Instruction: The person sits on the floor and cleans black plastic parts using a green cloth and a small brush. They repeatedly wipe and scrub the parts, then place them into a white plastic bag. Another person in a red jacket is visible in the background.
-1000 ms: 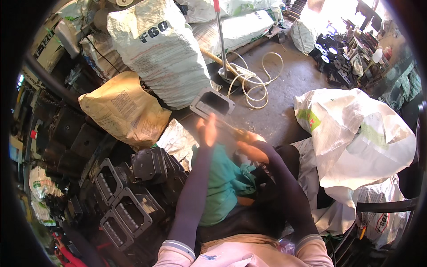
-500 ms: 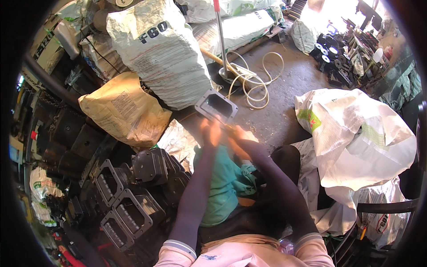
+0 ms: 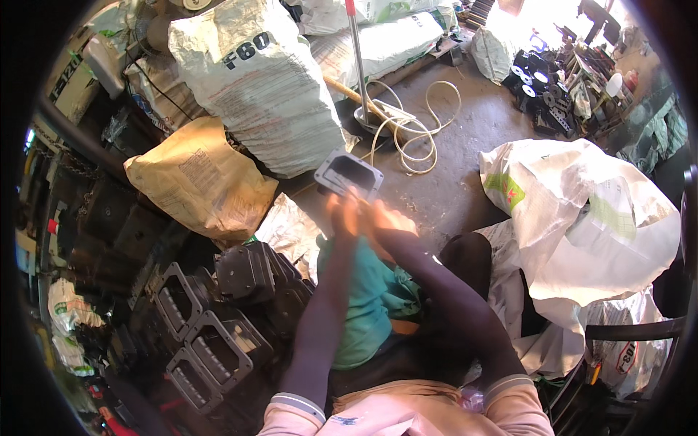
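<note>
Above my lap, both hands meet at a black rectangular plastic housing with a wide flanged rim and an open hollow middle. My left hand is closed on its near edge. Beside it, my right hand is closed too, its fingers against the same near edge. Motion blur smears both sets of fingers, and whatever the right one grips cannot be made out. A green cloth drapes over my lap beneath the forearms.
Similar black housings are stacked at my left. A brown paper bag and a large white sack lie ahead. A pale hose coils on the floor. An opened white sack stands at my right.
The housing has shifted and tilted slightly in my hands. My right hand has moved a little against its near edge; the view has shifted slightly.
</note>
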{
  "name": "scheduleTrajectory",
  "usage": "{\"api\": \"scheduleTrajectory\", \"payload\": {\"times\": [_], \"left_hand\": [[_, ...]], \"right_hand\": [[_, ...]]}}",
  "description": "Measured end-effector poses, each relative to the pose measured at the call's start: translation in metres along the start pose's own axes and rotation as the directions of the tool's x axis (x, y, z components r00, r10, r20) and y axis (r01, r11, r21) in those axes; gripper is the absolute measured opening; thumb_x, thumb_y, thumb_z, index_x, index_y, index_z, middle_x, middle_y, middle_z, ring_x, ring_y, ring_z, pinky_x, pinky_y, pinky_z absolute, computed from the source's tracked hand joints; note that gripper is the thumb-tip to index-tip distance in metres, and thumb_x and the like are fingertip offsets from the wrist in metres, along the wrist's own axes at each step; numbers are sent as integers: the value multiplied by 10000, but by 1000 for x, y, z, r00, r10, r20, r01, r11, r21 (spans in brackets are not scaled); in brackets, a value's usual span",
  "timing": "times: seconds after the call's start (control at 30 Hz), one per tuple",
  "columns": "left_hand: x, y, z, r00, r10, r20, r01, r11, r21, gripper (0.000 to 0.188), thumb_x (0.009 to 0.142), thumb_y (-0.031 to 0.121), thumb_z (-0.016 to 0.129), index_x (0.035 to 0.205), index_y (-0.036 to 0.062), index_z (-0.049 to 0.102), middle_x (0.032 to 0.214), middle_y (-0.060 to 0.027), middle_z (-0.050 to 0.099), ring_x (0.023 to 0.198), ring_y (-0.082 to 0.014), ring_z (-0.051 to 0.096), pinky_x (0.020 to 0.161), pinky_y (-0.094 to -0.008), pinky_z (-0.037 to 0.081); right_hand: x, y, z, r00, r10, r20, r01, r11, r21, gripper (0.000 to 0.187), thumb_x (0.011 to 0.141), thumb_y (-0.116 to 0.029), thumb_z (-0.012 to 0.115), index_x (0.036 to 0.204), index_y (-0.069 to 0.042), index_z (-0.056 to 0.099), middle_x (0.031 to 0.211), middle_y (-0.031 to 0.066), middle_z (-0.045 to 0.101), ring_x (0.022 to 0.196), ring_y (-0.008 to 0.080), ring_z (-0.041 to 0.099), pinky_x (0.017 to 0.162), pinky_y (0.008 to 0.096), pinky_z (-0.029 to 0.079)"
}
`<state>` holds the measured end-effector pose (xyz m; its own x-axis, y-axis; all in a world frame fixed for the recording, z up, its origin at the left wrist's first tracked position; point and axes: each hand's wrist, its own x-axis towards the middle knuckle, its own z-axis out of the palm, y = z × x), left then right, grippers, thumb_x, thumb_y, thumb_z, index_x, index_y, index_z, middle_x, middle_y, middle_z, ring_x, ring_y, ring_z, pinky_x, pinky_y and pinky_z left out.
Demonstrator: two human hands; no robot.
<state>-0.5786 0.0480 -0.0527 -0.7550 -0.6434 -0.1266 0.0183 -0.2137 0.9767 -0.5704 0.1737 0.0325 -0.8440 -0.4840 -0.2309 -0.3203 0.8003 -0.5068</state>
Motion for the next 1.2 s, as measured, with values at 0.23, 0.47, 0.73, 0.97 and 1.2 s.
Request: {"api": "scheduleTrajectory", "payload": {"times": [0.23,0.47,0.73,0.97,1.2], "left_hand": [[-4,23,6,984,-49,-172,83,977,196,519,880,283,707,1128,-151,566,1134,-267,627,1044,-309,608,923,-375,448],[5,9,1,972,-95,-217,121,987,109,570,872,292,717,1168,-165,546,1185,-278,606,1089,-311,596,949,-372,443],[7,5,-1,965,-103,-242,151,971,187,497,881,252,708,1145,-148,574,1141,-251,637,1026,-287,623,912,-363,456],[1,11,7,965,-45,-258,123,948,295,479,880,246,711,1140,-138,590,1144,-251,646,1043,-302,620,923,-369,455],[4,6,7,990,-13,-143,46,971,235,453,882,247,705,1092,-141,598,1074,-231,661,988,-288,627,883,-371,465]], "right_hand": [[-8,23,-3,995,51,-81,-52,999,-5,279,916,-225,513,1115,-29,511,923,246,681,902,429,666,802,522,508],[-34,20,-10,986,145,83,-145,989,-13,306,945,-300,505,1108,-41,517,1013,262,671,966,421,654,824,510,504],[-38,27,-9,989,122,81,-122,993,-10,333,916,-304,569,1120,-45,516,971,235,680,949,419,658,821,502,509],[-12,34,0,985,174,-13,-173,985,17,306,908,-264,559,1112,-37,545,991,230,682,966,420,657,848,500,507],[8,26,9,995,94,-31,-93,995,29,297,903,-239,555,1101,-18,532,998,234,673,952,412,655,840,512,499]]}}
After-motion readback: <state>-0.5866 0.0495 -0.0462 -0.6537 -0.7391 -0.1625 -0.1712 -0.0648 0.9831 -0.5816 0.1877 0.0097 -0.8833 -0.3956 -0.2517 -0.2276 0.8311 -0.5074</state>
